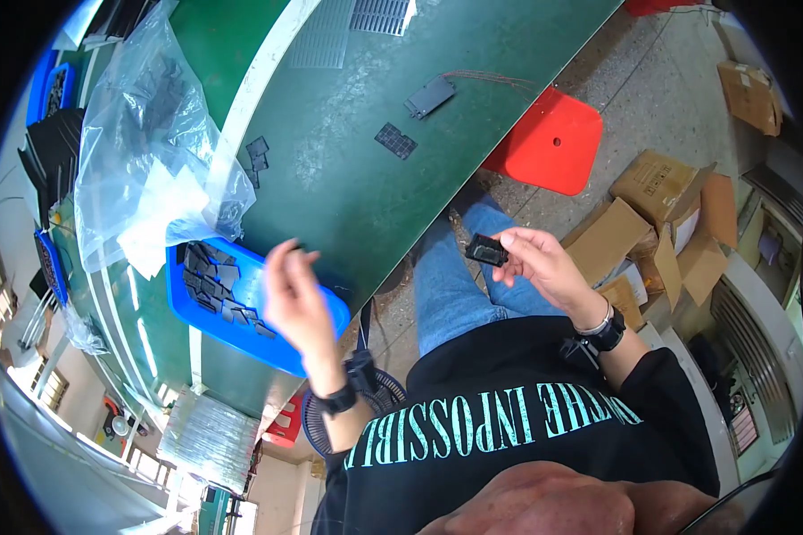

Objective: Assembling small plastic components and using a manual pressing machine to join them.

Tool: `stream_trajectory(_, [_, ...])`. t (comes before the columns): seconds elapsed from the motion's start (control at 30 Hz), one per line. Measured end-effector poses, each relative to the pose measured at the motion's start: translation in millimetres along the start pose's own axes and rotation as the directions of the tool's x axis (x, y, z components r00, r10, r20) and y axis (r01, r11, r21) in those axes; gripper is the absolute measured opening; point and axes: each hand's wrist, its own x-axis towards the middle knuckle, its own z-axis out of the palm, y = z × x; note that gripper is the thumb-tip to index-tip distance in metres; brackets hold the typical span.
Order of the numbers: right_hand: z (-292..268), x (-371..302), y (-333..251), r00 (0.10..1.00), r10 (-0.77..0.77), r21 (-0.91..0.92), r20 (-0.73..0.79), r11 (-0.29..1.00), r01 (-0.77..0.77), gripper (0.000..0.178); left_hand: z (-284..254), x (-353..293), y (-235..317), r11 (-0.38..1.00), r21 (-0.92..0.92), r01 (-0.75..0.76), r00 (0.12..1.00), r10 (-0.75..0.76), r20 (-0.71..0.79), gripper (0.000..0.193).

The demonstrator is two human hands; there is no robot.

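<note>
My right hand point(544, 267) pinches a small black rectangular plastic case point(486, 251) between thumb and fingers, held over my lap. Motion blurs my left hand point(296, 299), which is above the right end of a blue plastic bin point(241, 345). Its fingers are drawn together, and a small dark bit shows at the fingertips, too smeared to name. Many flat black pieces point(207, 276) lie loose in the bin. On the green table point(330, 192) are a small black gridded piece point(395, 141) and a grey-black flat box point(431, 96) with thin wires.
A clear plastic bag point(143, 116) slumps across the table's pale divider strip point(250, 85), beside more black pieces point(257, 153). A red stool point(555, 140) stands at the table edge. Opened cardboard boxes point(656, 192) sit on the floor at right; a black fan point(388, 392) is below the table.
</note>
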Motion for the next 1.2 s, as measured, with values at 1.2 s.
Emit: stream_trajectory(1.2, [-5.3, 23.7, -48.4, 0.950, -0.223, -0.416, 0.220, 0.859, 0.298, 0.019, 78.5, -59.9, 68.9, 0.521, -0.510, 0.684, 0.709, -0.313, 0.632, 0.025])
